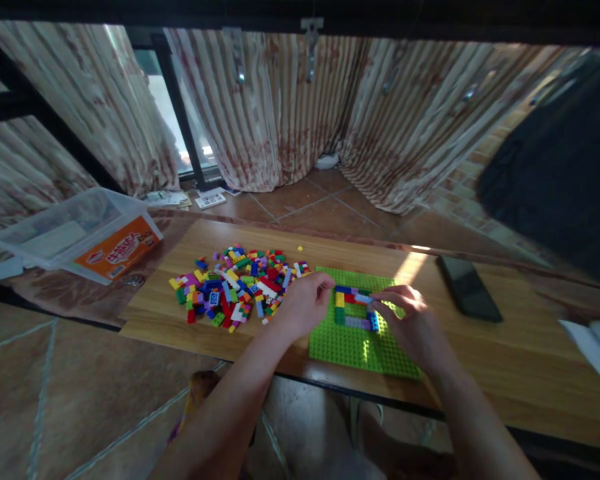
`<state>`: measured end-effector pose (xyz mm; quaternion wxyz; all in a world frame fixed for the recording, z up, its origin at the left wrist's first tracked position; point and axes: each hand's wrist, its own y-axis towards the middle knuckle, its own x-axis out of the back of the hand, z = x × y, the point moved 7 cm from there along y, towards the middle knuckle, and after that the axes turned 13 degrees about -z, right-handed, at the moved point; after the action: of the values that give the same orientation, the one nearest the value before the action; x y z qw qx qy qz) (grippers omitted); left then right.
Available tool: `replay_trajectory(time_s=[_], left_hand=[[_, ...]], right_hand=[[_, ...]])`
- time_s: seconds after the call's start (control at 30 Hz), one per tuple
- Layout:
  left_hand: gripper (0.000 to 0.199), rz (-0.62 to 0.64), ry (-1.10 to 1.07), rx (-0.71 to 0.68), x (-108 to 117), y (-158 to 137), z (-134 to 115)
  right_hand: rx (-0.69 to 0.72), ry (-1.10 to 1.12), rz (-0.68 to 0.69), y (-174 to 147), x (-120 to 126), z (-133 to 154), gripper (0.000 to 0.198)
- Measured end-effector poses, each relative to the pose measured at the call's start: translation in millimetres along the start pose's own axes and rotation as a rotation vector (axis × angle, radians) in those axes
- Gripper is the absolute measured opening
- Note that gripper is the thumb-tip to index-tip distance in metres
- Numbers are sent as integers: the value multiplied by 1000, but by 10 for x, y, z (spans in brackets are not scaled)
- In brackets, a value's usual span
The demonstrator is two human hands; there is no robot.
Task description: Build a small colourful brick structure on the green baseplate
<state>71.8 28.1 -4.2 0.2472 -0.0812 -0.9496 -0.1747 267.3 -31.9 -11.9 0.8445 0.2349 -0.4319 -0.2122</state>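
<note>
A rectangular outline of toy building bricks, in blue, yellow, green, red and lilac, stands on a green baseplate (pixel 350 350). My right hand (pixel 413 317) reaches in from the right, its thumb and fingertips closed on a light blue brick (pixel 364 299) at the outline's far side. Whether that brick is pressed down fully cannot be seen. My left hand (pixel 305 303) hovers beside the outline's far left corner, over the plate's left edge. Its fingers are curled together, and what they hold, if anything, is hidden.
A loose heap of mixed toy bricks (pixel 225 293) covers the left part of the wooden table (pixel 175 233). A clear plastic box (pixel 125 207) with an orange label stands beyond it. A black phone (pixel 469 288) lies right of the baseplate, and white paper (pixel 593 347) farther right.
</note>
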Motion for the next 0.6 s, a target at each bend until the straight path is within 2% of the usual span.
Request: replay_trajectory(time_s=[0.1, 0.2, 0.37, 0.6], left_hand=[[19, 19, 117, -50, -101, -26, -63], [20, 35, 174, -89, -185, -20, -89], [20, 54, 209, -118, -281, 14, -70], [19, 75, 233, -143, -338, 17, -52]], right_hand=[[1, -36, 42, -38, 14, -88, 21], [9, -3, 50, -27, -26, -37, 23], [6, 75, 56, -6, -139, 67, 19], [-75, 98, 29, -15, -208, 12, 14]])
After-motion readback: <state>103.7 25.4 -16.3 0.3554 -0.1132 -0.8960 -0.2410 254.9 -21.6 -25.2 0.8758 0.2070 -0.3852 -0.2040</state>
